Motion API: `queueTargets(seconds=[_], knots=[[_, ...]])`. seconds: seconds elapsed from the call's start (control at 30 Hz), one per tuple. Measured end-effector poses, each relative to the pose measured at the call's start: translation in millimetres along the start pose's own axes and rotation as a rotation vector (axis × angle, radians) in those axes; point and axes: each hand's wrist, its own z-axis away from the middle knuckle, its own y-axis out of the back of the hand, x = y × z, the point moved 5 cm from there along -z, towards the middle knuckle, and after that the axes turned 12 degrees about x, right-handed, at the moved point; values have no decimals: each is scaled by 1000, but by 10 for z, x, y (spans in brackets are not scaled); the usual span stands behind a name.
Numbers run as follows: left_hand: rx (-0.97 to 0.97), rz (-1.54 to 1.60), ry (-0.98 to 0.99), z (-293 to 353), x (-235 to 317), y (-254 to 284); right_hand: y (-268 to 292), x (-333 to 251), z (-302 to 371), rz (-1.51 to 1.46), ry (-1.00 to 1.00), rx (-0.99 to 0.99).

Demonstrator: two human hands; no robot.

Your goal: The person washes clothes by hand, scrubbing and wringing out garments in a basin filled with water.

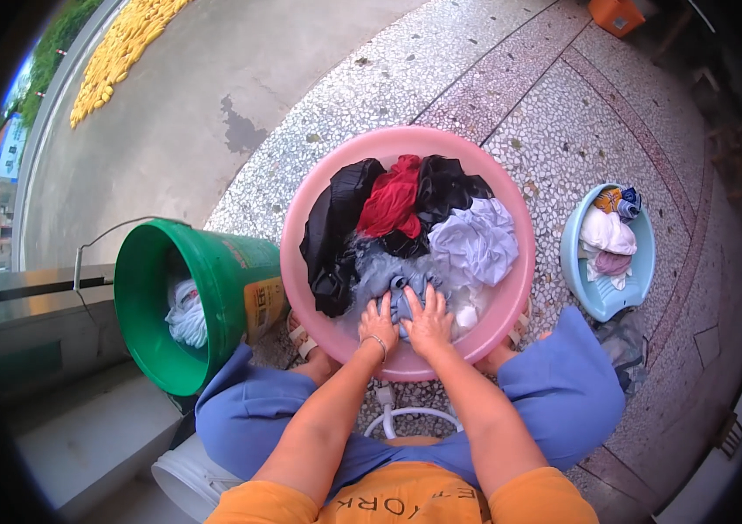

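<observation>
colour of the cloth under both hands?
Greyish blue. The cloth shows best in the head view, inside the pink basin.

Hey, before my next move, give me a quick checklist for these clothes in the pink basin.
1. Left hand and right hand on the blue-grey cloth: ok.
2. Cloth gripped, not just pressed: cannot tell.
3. Left wrist bare: not ok, it wears a bracelet.
4. Red garment inside the pink basin: ok.
5. Green bucket clear of that basin: cannot tell, they meet in view.
6. Light blue basin apart from it: ok, floor shows between.
</observation>
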Motion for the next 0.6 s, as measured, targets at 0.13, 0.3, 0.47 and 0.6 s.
queueTargets(seconds=[0.13,0.3,0.47,0.6], knots=[[138,149,-134,-355,-401,-169,-468,127,-380,110,111,-147],[-28,681,119,-553,-229,96,-313,269,-836,-112,-168,-318],[-479,1750,824,-165,336,508,381,-269,-523,-487,-64,271],[-984,2094,238,-426,-12,430,705,-822,-155,-860,-69,240]])
